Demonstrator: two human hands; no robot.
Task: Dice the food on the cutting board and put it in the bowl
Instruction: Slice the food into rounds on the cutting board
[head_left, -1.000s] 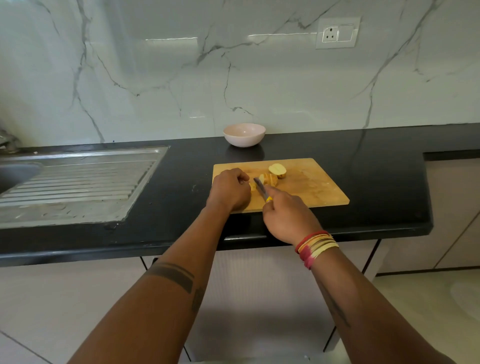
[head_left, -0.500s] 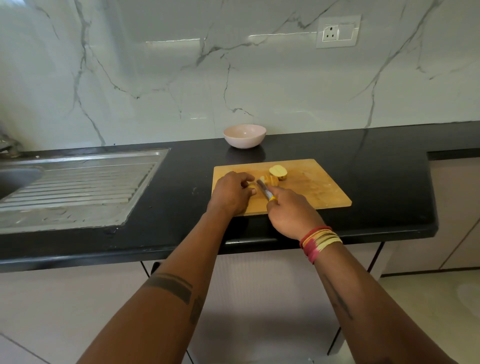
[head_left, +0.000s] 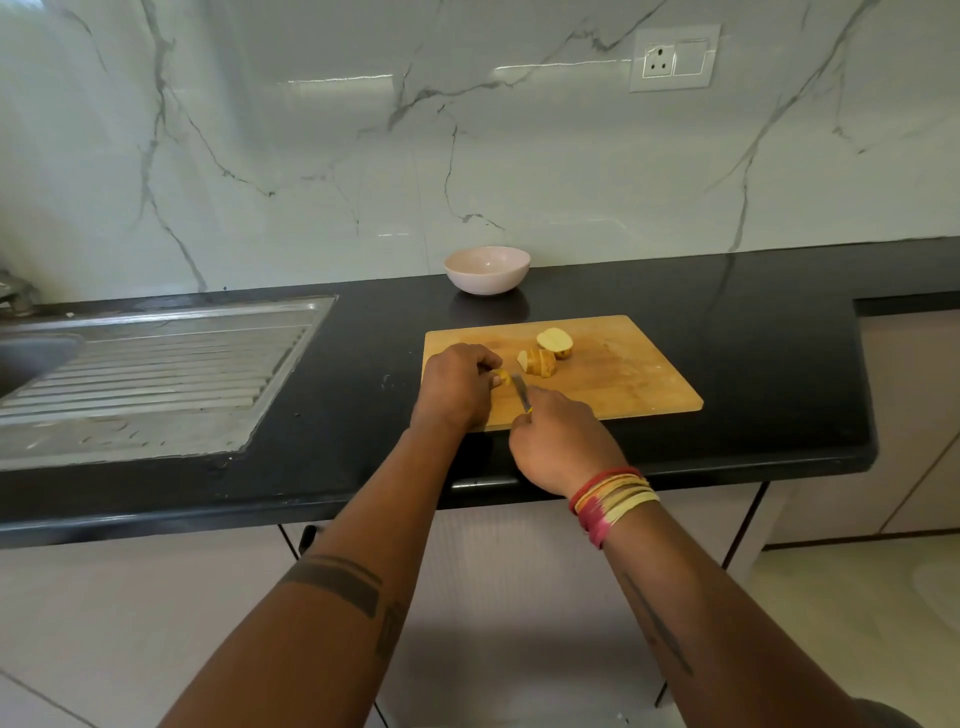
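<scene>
From the head view: left hand (head_left: 457, 387) pinching a small potato piece (head_left: 503, 376) on the cutting board's (head_left: 623, 374) near-left part, right hand (head_left: 558, 441) gripping the knife (head_left: 521, 391) just right of it, blade pointing far-left, bowl (head_left: 487, 269) beyond the board on the counter (head_left: 363, 358).

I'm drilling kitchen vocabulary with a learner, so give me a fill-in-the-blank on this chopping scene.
1. The right hand holds a ____.
2. The pink bowl stands on the counter behind the cutting ____.
3. The left hand steadies a food piece on the board's ____ side.

Missing words: knife; board; left
</scene>
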